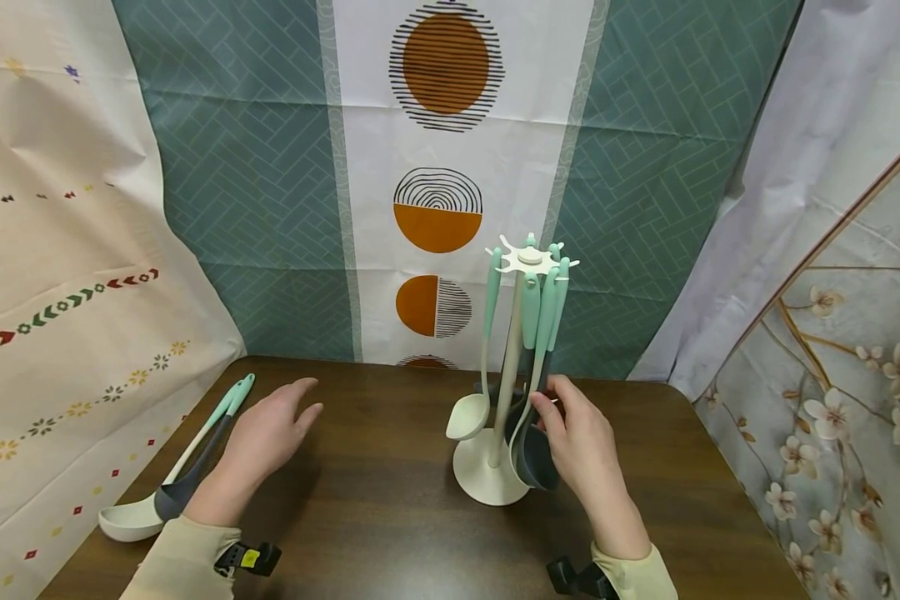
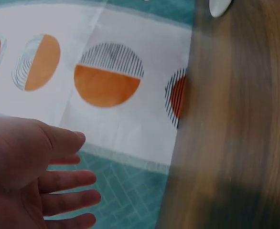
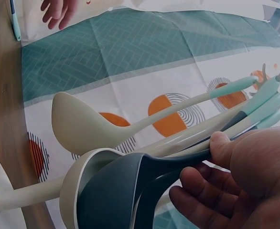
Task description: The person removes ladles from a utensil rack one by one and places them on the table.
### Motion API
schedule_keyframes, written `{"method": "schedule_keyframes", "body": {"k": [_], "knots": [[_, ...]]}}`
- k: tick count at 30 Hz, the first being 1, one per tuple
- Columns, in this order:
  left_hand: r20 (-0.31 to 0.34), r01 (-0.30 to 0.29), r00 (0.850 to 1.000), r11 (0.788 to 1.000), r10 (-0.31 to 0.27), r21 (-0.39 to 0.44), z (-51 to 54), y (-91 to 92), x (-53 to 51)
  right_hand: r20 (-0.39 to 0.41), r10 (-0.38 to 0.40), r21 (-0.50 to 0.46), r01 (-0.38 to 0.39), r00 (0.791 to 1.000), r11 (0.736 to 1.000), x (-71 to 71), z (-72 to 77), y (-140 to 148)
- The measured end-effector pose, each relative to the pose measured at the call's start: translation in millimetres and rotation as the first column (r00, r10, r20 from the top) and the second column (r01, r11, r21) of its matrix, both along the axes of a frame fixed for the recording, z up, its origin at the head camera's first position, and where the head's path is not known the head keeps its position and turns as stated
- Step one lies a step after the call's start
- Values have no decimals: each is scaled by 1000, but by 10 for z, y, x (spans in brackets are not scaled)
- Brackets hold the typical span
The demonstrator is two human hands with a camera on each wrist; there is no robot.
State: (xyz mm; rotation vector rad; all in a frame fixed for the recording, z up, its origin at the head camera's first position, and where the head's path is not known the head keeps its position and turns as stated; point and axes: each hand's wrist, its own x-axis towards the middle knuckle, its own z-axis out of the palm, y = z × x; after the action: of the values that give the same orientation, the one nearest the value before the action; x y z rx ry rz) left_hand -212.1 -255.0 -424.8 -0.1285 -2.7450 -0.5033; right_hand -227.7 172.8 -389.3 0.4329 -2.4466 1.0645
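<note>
A cream utensil stand (image 1: pixel 487 482) with a hooked top (image 1: pixel 529 258) stands right of the table's middle, hung with several mint-handled utensils. My right hand (image 1: pixel 583 442) is at its right side, thumb and fingers pinching the neck of a dark grey ladle (image 3: pixel 111 195). A cream ladle bowl (image 3: pixel 68 210) nests against that dark one, and another cream ladle (image 1: pixel 468 417) hangs on the stand's left. Over the table at left, my left hand (image 1: pixel 266 433) is held with fingers extended and nothing in them. Beside it lie a cream ladle (image 1: pixel 129 522) and a dark grey utensil (image 1: pixel 178 497), its head partly hidden by my wrist.
The brown wooden table (image 1: pixel 375 500) ends at a patterned green and white cloth (image 1: pixel 270 208) behind. A cream cloth (image 1: pixel 60 333) hangs along the left edge, and a floral one (image 1: pixel 832 417) along the right.
</note>
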Motion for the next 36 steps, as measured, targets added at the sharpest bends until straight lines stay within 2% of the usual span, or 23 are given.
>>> {"method": "schedule_keyframes", "body": {"k": [7, 14, 24, 31, 36], "knots": [[-21, 12, 1000, 999, -11, 36, 53, 235, 11, 1, -1, 2, 1, 1000, 1000, -9, -1, 0], [-54, 42, 998, 997, -39, 72, 59, 432, 3, 5, -8, 4, 8, 1000, 1000, -4, 6, 6], [-62, 82, 995, 984, -73, 157, 43, 712, -21, 8, -4, 1, 4, 1000, 1000, -11, 11, -6], [-120, 119, 988, 974, -97, 192, 45, 908, -55, 17, -13, 2, 13, 1000, 1000, -29, 5, -8], [-135, 137, 985, 965, -109, 224, 42, 1025, -55, 10, -18, 6, 18, 1000, 1000, -22, -12, -2]]}}
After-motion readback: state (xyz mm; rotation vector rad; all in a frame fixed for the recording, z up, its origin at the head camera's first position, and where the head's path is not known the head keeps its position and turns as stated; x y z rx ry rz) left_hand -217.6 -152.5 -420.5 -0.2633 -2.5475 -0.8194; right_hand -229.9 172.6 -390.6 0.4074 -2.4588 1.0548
